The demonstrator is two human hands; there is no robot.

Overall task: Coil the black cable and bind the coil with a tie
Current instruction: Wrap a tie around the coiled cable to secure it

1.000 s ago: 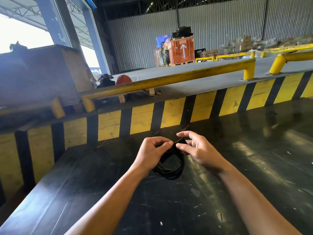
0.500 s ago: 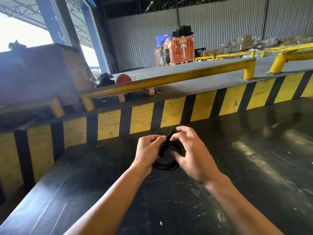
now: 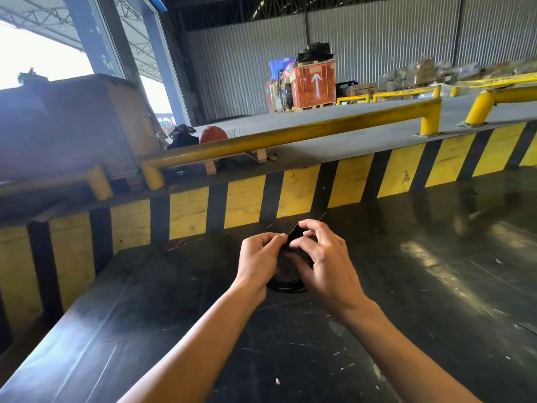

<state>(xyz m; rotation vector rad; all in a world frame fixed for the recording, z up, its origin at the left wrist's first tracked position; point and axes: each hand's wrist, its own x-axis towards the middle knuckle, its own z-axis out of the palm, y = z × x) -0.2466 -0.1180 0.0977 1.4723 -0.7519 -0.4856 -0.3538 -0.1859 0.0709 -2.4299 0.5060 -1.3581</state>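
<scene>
Since a second ago your hands have closed in over the coil: your right hand [image 3: 325,257], which sat off to the coil's right side with fingers loosely open, now arches over its top, and the coil itself has been drawn a little toward the striped wall [image 3: 290,196]. That reads as the shift from holding the loops together to working the tie — the coiling looks done, the binding is what remains.

Your left hand [image 3: 258,257] is pinching the coil's far edge between thumb and fingertips; your right hand's thumb and forefinger are pinched on a short dark tab that stands up there. Whether that tab is the tie or a cable end, you cannot tell from here.

The black cable [image 3: 286,285] lies as a small, tight coil on the black tabletop [image 3: 406,286], near the foot of the striped wall and mostly hidden under your hands — only its near arc shows. Thin reddish strands [image 3: 183,243] lie on the tabletop just before that wall.
</scene>
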